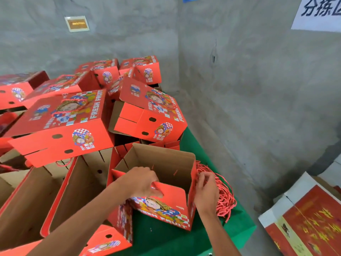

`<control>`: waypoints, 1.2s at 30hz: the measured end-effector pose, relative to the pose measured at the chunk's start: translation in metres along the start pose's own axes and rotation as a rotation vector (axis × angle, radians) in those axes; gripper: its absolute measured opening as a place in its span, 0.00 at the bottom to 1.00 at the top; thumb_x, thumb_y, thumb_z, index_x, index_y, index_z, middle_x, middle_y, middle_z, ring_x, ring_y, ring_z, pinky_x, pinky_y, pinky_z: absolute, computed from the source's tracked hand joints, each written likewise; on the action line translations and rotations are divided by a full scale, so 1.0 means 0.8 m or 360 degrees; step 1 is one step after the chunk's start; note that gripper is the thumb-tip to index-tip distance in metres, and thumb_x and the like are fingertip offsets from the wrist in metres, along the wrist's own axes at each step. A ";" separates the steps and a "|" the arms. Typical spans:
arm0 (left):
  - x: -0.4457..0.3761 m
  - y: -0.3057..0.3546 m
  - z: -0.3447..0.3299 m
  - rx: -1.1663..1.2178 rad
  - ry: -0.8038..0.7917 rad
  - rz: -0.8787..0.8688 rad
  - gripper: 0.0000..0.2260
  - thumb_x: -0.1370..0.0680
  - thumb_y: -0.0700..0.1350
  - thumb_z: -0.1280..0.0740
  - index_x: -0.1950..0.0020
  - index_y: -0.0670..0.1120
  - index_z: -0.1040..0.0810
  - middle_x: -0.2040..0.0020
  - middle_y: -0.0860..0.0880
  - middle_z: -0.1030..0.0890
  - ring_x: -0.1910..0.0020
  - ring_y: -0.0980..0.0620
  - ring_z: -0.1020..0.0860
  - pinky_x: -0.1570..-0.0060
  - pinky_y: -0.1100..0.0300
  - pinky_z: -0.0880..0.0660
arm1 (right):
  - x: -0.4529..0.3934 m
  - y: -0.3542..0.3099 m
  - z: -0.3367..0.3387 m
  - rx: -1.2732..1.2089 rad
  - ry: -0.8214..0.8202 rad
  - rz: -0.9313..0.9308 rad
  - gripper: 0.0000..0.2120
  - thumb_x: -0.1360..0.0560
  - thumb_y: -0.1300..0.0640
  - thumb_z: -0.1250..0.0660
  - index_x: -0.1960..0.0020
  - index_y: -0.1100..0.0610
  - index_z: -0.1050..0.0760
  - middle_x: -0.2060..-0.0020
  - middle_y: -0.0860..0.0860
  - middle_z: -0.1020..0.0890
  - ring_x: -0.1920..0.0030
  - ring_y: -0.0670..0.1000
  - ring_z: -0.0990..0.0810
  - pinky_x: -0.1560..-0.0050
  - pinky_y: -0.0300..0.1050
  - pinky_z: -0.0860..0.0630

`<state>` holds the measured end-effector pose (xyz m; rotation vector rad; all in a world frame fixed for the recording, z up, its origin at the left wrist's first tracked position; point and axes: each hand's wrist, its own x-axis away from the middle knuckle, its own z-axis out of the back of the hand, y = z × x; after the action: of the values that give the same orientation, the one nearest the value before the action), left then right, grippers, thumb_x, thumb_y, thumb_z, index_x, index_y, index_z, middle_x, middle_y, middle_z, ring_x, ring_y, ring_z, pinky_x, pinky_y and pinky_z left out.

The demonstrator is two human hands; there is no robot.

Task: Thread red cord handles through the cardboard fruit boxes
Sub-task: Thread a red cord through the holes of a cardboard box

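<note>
Open fruit box point(166, 209) sits at 6 o'clock on the green table point(238, 230), brown inside facing up, printed "FRESH FRUIT" side toward the camera. Left hand point(142, 182) grips the near top edge of that box, fingers curled over the rim w/ tips inside. Right hand point(205, 191) is at the box's right wall, approx 4 o'clock from the left hand, fingertips pinching something small and red at the wall's outer face; looks like a cord end, but can't tell for sure. Two short red cord ends point(175, 172) poke through the far inner wall of the box.

Pile of red cords point(224, 196) lies on the table just beside the box at 3 o'clock, partly behind the right hand.

At 9–12 o'clock: stacked finished boxes point(60, 124), one w/ a red cord handle point(72, 106) looped over its top. Below them at 8 o'clock, open boxes point(73, 191) stand brown side out. Grey concrete wall point(239, 89) behind; paper sign point(319, 13) at 1 o'clock; white-and-red carton point(304, 218) at 4 o'clock, off the table.
</note>
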<state>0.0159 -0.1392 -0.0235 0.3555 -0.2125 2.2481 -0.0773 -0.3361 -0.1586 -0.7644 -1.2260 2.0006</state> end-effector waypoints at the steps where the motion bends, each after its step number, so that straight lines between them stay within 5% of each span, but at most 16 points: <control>1: -0.003 0.000 0.000 -0.0002 0.0030 -0.0004 0.25 0.27 0.71 0.35 0.47 0.52 0.15 0.55 0.53 0.15 0.55 0.51 0.19 0.52 0.52 0.22 | -0.006 -0.004 0.002 -0.0027 -0.0022 -0.0001 0.07 0.14 0.53 0.41 0.49 0.50 0.26 0.60 0.40 0.22 0.59 0.49 0.21 0.59 0.47 0.32; 5: -0.023 0.011 0.032 0.0090 0.0177 -0.0083 0.25 0.24 0.68 0.34 0.48 0.47 0.17 0.51 0.46 0.15 0.48 0.44 0.18 0.49 0.51 0.22 | -0.042 -0.025 0.015 -0.0235 -0.0290 0.0017 0.09 0.14 0.55 0.39 0.52 0.48 0.25 0.57 0.46 0.17 0.56 0.48 0.18 0.57 0.49 0.24; 8: -0.033 0.026 0.078 0.0332 0.0345 -0.0390 0.26 0.23 0.60 0.31 0.30 0.48 0.27 0.35 0.50 0.26 0.35 0.51 0.27 0.33 0.57 0.30 | -0.064 -0.045 0.024 -0.0307 -0.0262 0.0035 0.08 0.14 0.53 0.40 0.52 0.46 0.26 0.56 0.46 0.18 0.56 0.43 0.19 0.56 0.47 0.22; 10: -0.039 0.035 0.099 0.0352 0.0402 -0.0414 0.25 0.22 0.55 0.29 0.29 0.46 0.27 0.35 0.55 0.29 0.33 0.52 0.30 0.32 0.58 0.32 | -0.067 -0.053 0.026 -0.0325 -0.0168 0.0097 0.09 0.14 0.52 0.41 0.52 0.45 0.28 0.57 0.44 0.19 0.57 0.41 0.20 0.59 0.41 0.25; 12: -0.045 0.042 0.112 0.0218 0.0319 -0.0121 0.21 0.22 0.57 0.32 0.38 0.42 0.21 0.40 0.51 0.21 0.39 0.47 0.24 0.38 0.53 0.26 | -0.061 -0.052 0.026 -0.0381 -0.0103 0.0122 0.07 0.14 0.53 0.40 0.50 0.48 0.27 0.56 0.46 0.19 0.56 0.43 0.20 0.56 0.44 0.25; 15: -0.052 0.042 0.122 0.0384 0.0239 0.0254 0.16 0.21 0.53 0.33 0.53 0.39 0.21 0.60 0.46 0.19 0.56 0.45 0.20 0.63 0.59 0.26 | -0.048 -0.044 0.022 -0.0377 -0.0063 0.0177 0.06 0.15 0.53 0.39 0.49 0.48 0.25 0.53 0.46 0.19 0.52 0.42 0.21 0.52 0.42 0.27; 18: -0.058 0.043 0.124 0.0571 0.0197 0.0433 0.12 0.21 0.47 0.34 0.58 0.40 0.23 0.59 0.45 0.20 0.57 0.44 0.20 0.62 0.59 0.27 | -0.037 -0.040 0.013 -0.0499 -0.0293 0.0142 0.06 0.16 0.54 0.34 0.47 0.52 0.19 0.52 0.44 0.16 0.50 0.43 0.18 0.48 0.41 0.23; 21: -0.064 0.044 0.109 0.0761 0.0139 0.0596 0.10 0.22 0.44 0.36 0.54 0.37 0.22 0.53 0.40 0.17 0.62 0.47 0.22 0.66 0.60 0.29 | -0.026 -0.039 -0.006 -0.0450 -0.0576 0.0183 0.06 0.17 0.57 0.32 0.47 0.52 0.16 0.53 0.42 0.14 0.52 0.39 0.17 0.49 0.36 0.23; 24: -0.065 0.044 0.083 0.0959 0.0110 0.0674 0.19 0.22 0.42 0.36 0.32 0.40 0.27 0.53 0.47 0.20 0.68 0.54 0.28 0.71 0.66 0.34 | -0.019 -0.035 -0.022 -0.0337 -0.0755 0.0147 0.09 0.18 0.60 0.34 0.47 0.52 0.15 0.52 0.42 0.14 0.51 0.40 0.17 0.47 0.37 0.22; 26: -0.066 0.040 0.065 0.1301 0.0090 0.0712 0.15 0.23 0.38 0.37 0.40 0.53 0.26 0.64 0.52 0.22 0.79 0.58 0.29 0.80 0.68 0.36 | -0.020 -0.028 -0.028 -0.0253 -0.0807 0.0113 0.10 0.18 0.61 0.34 0.49 0.52 0.15 0.54 0.43 0.14 0.53 0.41 0.17 0.49 0.39 0.23; 28: -0.064 0.035 0.054 0.1583 0.0073 0.0851 0.13 0.23 0.37 0.37 0.45 0.54 0.25 0.78 0.54 0.26 0.86 0.58 0.33 0.82 0.70 0.37 | -0.022 -0.022 -0.029 -0.0126 -0.0840 0.0136 0.09 0.17 0.60 0.34 0.48 0.53 0.15 0.55 0.44 0.14 0.54 0.43 0.18 0.51 0.41 0.23; 33: -0.069 0.024 0.042 0.1678 0.0187 0.0935 0.03 0.25 0.39 0.35 0.57 0.46 0.23 0.67 0.48 0.23 0.71 0.51 0.26 0.70 0.63 0.30 | -0.023 -0.025 -0.032 0.0104 -0.0934 0.0311 0.10 0.16 0.58 0.36 0.48 0.54 0.16 0.55 0.41 0.17 0.56 0.38 0.19 0.55 0.32 0.24; 36: -0.071 0.025 0.042 0.1626 0.0222 0.0904 0.04 0.25 0.40 0.38 0.58 0.44 0.25 0.69 0.50 0.23 0.73 0.52 0.25 0.72 0.63 0.29 | -0.021 -0.035 -0.042 0.0127 -0.0944 0.0362 0.10 0.17 0.59 0.36 0.49 0.55 0.15 0.55 0.43 0.16 0.58 0.39 0.20 0.58 0.29 0.28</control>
<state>0.0418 -0.2020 -0.0106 0.7223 1.0712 2.7695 -0.0347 -0.3221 -0.1440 -0.2769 -1.4129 2.5580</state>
